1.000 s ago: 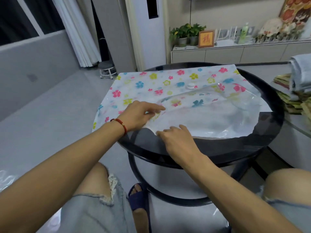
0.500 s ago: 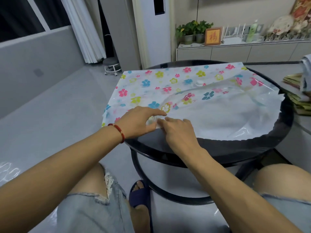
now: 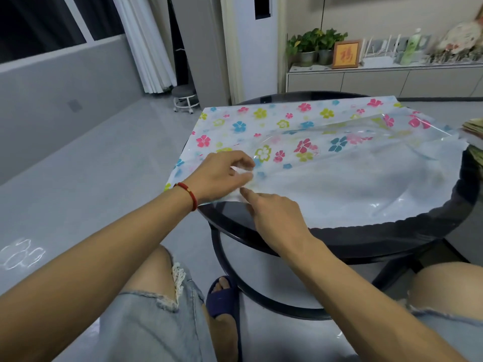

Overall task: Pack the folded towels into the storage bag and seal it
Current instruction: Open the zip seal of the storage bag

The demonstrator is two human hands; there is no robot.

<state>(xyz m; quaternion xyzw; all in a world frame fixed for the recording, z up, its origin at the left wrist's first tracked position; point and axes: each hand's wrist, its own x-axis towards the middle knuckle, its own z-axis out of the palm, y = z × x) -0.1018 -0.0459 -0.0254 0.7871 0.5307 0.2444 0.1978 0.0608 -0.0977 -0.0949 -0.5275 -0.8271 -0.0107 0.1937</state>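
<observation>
Storage bag [image 3: 339, 163], clear plastic with a coloured flower print, lies flat across a round dark glass worktop [image 3: 392, 236]. Its left corner hangs over the worktop's rim, while a curved strip of bare glass runs along the near edge. At the right rim sits a stack of folded towels [image 3: 474, 137] (only partly in view). Open grey floor [image 3: 104, 165] spreads out to the left. Both hands meet at the bag's near-left edge: the left hand [image 3: 222, 177] pinches the plastic between thumb and fingers, and the right hand [image 3: 277, 218] presses an outstretched forefinger on the edge just beside it.
</observation>
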